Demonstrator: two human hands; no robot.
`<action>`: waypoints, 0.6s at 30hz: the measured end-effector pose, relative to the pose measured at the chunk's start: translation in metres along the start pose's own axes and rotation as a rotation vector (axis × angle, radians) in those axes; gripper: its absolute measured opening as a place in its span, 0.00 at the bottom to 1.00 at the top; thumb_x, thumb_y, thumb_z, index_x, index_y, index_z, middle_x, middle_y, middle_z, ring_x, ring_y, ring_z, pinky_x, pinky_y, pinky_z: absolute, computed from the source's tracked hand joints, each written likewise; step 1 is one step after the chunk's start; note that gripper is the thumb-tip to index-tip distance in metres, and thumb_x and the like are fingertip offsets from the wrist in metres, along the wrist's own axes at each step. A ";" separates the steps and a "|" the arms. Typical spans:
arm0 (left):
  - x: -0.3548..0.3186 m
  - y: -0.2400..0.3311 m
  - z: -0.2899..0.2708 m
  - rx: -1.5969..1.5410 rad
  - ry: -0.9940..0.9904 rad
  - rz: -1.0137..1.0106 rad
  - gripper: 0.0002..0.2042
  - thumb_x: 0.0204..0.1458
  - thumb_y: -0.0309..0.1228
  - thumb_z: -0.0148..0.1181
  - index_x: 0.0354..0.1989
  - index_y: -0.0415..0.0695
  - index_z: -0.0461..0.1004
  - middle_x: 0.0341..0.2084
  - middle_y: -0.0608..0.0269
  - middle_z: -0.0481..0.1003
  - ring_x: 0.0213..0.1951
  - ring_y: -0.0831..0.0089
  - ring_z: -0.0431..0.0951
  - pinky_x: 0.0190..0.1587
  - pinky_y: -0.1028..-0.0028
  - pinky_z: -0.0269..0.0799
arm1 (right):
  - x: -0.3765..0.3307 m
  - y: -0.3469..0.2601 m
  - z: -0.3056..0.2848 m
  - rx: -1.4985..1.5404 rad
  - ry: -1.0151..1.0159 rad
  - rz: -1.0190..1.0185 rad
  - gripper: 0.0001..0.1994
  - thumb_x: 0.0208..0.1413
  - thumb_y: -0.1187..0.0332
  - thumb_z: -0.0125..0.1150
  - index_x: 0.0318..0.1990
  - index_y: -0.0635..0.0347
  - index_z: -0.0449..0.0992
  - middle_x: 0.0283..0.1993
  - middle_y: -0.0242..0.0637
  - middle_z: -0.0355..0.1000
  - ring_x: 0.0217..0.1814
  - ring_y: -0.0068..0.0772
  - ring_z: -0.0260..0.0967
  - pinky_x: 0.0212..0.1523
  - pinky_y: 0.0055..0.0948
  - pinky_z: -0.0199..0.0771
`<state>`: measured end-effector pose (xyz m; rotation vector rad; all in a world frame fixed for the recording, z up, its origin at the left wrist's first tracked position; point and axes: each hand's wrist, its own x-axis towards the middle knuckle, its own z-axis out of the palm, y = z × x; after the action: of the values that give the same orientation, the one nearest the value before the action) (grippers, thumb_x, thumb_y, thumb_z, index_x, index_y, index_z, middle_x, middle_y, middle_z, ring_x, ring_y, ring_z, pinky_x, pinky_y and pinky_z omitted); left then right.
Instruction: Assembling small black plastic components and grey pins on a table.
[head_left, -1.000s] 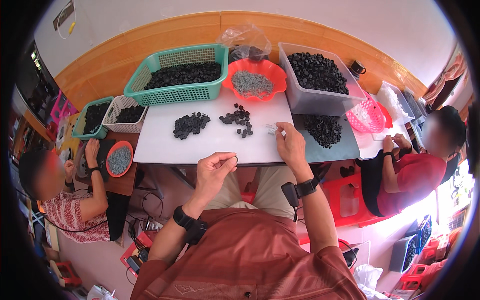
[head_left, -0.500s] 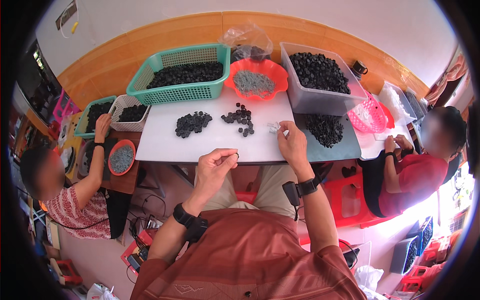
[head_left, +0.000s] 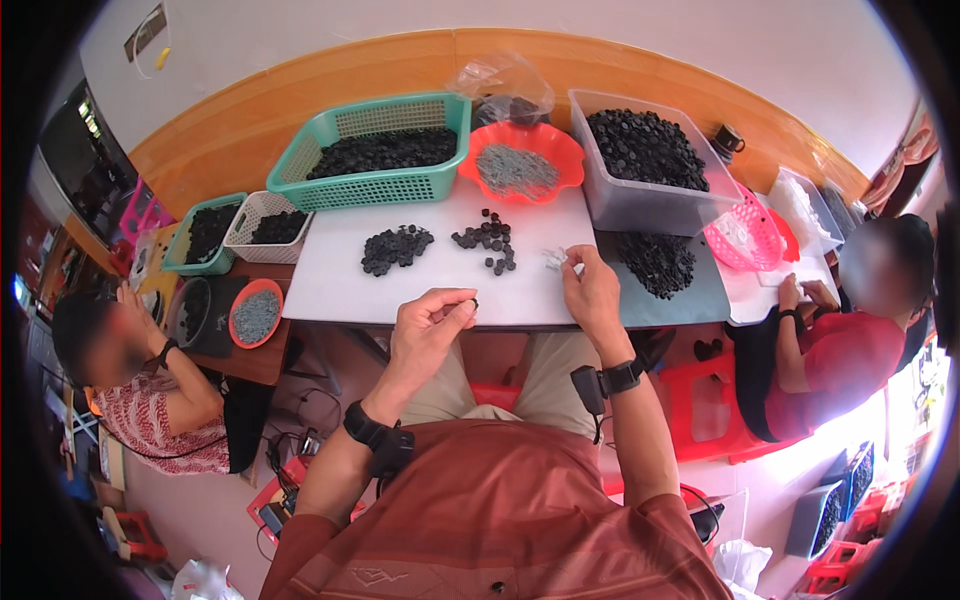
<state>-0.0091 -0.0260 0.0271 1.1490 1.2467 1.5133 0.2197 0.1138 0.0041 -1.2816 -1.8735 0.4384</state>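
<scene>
My left hand (head_left: 425, 330) is closed in a pinch at the table's front edge, a small black round part (head_left: 475, 303) just showing at its fingertips. To its right, my right hand (head_left: 594, 292) rests over the white tabletop (head_left: 340, 295), thumb and fingertips together. Whatever it pinches is too small to make out. Beside those fingertips lie a few thin grey pins (head_left: 553, 258). Beyond my hands are two groups of loose black round parts, a dense heap (head_left: 396, 250) on the left and a looser scatter (head_left: 486, 238) in the middle.
Along the back stand a green basket (head_left: 370, 188) and a clear bin (head_left: 640, 208) of black parts, with a red bowl (head_left: 570, 170) of grey pins between. More black pieces (head_left: 657, 264) lie on a dark mat. Co-workers sit left (head_left: 165, 410) and right (head_left: 830, 360).
The view has shifted slightly. My hands keep nearly the same pose, the right fingertips still beside the pins. The left co-worker's hand has left the small basket and is raised near the head.
</scene>
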 end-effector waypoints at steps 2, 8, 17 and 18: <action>0.002 0.002 -0.002 0.000 -0.020 0.000 0.11 0.62 0.26 0.63 0.50 0.34 0.79 0.36 0.62 0.81 0.38 0.77 0.81 0.46 0.76 0.79 | -0.001 -0.003 -0.002 -0.034 -0.027 0.055 0.10 0.59 0.69 0.61 0.47 0.57 0.74 0.38 0.45 0.79 0.38 0.57 0.77 0.40 0.50 0.74; 0.015 0.010 -0.007 0.060 -0.010 0.053 0.11 0.61 0.26 0.63 0.49 0.36 0.80 0.38 0.64 0.80 0.38 0.78 0.81 0.44 0.77 0.78 | -0.003 0.007 -0.003 -0.024 0.014 0.002 0.11 0.58 0.71 0.63 0.48 0.57 0.73 0.37 0.45 0.79 0.36 0.55 0.77 0.38 0.47 0.74; 0.044 0.030 -0.026 0.363 0.083 0.231 0.11 0.58 0.24 0.65 0.48 0.34 0.80 0.37 0.62 0.81 0.38 0.78 0.81 0.43 0.77 0.77 | -0.002 0.002 -0.002 -0.001 0.001 -0.008 0.11 0.57 0.73 0.63 0.47 0.58 0.73 0.35 0.45 0.78 0.30 0.50 0.76 0.35 0.46 0.73; 0.052 0.036 -0.031 0.456 0.110 0.271 0.11 0.58 0.24 0.66 0.48 0.34 0.80 0.37 0.62 0.81 0.38 0.77 0.81 0.43 0.77 0.77 | -0.002 0.003 -0.002 0.009 0.021 -0.038 0.11 0.57 0.73 0.63 0.47 0.59 0.73 0.35 0.45 0.78 0.29 0.50 0.76 0.35 0.46 0.73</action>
<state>-0.0523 0.0116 0.0674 1.6001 1.6177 1.5452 0.2234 0.1133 0.0022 -1.2383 -1.8729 0.4114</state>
